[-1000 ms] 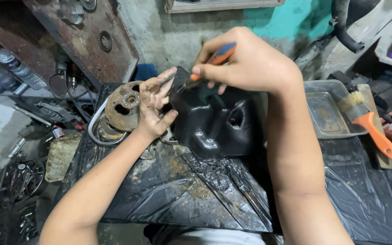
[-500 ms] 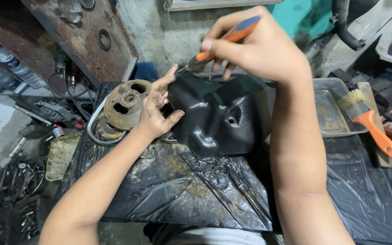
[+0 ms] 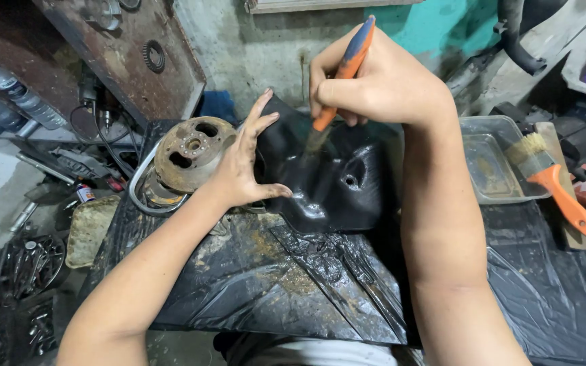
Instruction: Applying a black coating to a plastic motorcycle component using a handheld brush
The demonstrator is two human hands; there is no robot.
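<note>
Two hands, two brushes, one black cover, one rusty round part, one metal tray: the right hand [image 3: 388,85] is closed around an orange-and-blue handled brush [image 3: 339,81], bristles down on the black cover [image 3: 337,183], while the left hand [image 3: 245,166] lies open, fingers spread, against the cover's left side. The cover is glossy, wet-looking, dented, with a small hole, and sits mid-table on black plastic sheet [image 3: 252,291]. Rusty round part [image 3: 188,152] just left of it; second orange brush [image 3: 551,179] lies by the tray [image 3: 493,135] at right.

Single head cam, looks down, close over hands at black-sheeted bench [image 3: 252,298].
</note>
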